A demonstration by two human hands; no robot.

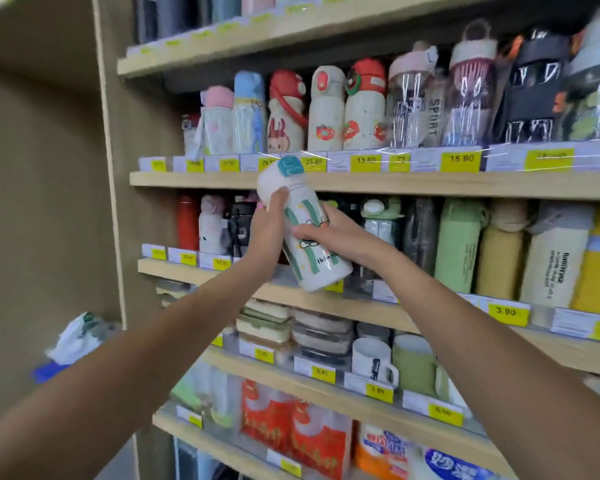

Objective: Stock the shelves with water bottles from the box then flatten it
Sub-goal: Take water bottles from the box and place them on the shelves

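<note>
A white water bottle point(303, 230) with green stripes, a cartoon print and a teal button on its cap is held tilted in front of the shelves. My left hand point(267, 226) grips it just below the cap. My right hand point(329, 233) holds its body from the right side. The bottle hangs before the second bottle shelf point(222, 271), where a red bottle point(187, 223) and a white and pink bottle point(211, 226) stand at the left. The box is not in view.
The upper shelf point(395, 183) carries several children's and sport bottles behind yellow price tags. Green and yellow flasks point(461, 244) fill the second shelf's right side. Lunch boxes and mugs point(374, 362) sit lower down. A brown side panel point(49, 168) bounds the left.
</note>
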